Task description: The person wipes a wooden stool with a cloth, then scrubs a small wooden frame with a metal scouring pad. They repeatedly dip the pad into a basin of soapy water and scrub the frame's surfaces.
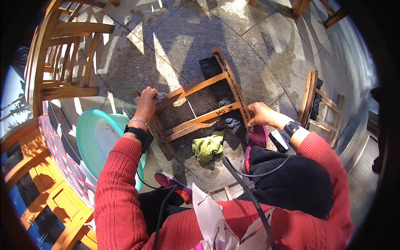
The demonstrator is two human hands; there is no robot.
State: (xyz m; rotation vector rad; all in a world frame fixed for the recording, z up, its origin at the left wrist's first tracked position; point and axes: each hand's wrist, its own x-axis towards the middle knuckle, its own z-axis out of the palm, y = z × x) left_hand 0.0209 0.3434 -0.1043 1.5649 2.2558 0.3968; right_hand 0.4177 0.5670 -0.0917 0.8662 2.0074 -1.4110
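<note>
A wooden folding stool point(200, 120) lies tipped over on the stone floor in front of me. Black woven straps point(218, 89) hang from its seat rail, and a side bar bears dark writing. My left hand point(146, 102) holds a grey metal scouring pad point(160, 96) against the stool's left end. At the opposite end, my right hand point(262, 114) grips the seat rail near its lower corner. Below the stool lies a crumpled yellow-green cloth point(208, 146) on a damp patch, between my shoes.
A pale green plastic basin point(101, 134) stands by my left forearm. Wooden chairs point(70, 92) rise at the upper left. Another strapped wooden stool point(322, 104) is at the right. Black cables point(247, 197) run past my lap and left arm.
</note>
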